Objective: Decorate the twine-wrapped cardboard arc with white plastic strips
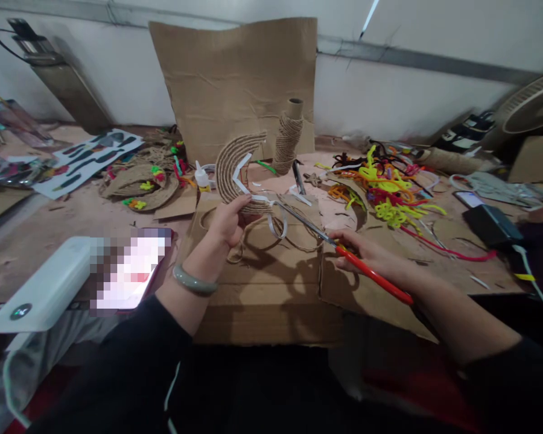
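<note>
My left hand is closed on the lower edge of a curved, crescent-like piece of coiled jute rope, held up over the cardboard. White tape strips lie along its inner side, and a loose end of white tape curls down beside it. My right hand grips scissors with red handles. Their blades reach left to the tape at the rope piece's lower end; whether they touch it I cannot tell. Jute cord loops below on the cardboard.
A jute spool stands behind, before an upright cardboard sheet. Nearby is a glue bottle. Colourful pipe cleaners pile at right. A phone and white power bank lie at left, near woven rope pieces.
</note>
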Motion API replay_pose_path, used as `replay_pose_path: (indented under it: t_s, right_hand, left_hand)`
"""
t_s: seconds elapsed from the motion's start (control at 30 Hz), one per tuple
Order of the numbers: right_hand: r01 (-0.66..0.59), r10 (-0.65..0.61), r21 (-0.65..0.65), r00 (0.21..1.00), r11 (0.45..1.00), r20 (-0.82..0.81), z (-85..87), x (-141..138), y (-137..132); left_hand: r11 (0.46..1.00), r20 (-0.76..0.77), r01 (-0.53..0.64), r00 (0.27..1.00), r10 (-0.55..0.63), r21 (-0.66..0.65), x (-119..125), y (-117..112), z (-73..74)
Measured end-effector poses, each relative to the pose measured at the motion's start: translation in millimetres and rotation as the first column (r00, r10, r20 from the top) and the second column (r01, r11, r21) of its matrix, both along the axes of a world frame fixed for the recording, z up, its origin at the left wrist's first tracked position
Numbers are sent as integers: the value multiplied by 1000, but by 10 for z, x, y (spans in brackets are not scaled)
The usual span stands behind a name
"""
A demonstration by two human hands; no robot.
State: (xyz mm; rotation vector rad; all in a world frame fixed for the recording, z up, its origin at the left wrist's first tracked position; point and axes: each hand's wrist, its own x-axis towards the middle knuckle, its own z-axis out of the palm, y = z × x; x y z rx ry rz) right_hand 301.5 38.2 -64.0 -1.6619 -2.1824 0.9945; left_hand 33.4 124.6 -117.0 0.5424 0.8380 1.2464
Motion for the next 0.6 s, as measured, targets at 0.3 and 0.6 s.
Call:
replay_pose_path:
  t_s: [0.3,0.6]
  right_hand:
    - [-71,37,-186,984,980,-175,34,-81,29]
    - [48,-56,-56,987,997,-151,-96,-280,79]
  left_hand:
    - [998,5,-19,1000,18,60,-13,-20,13]
    - [1000,52,-13,999,12,27,39,-52,12]
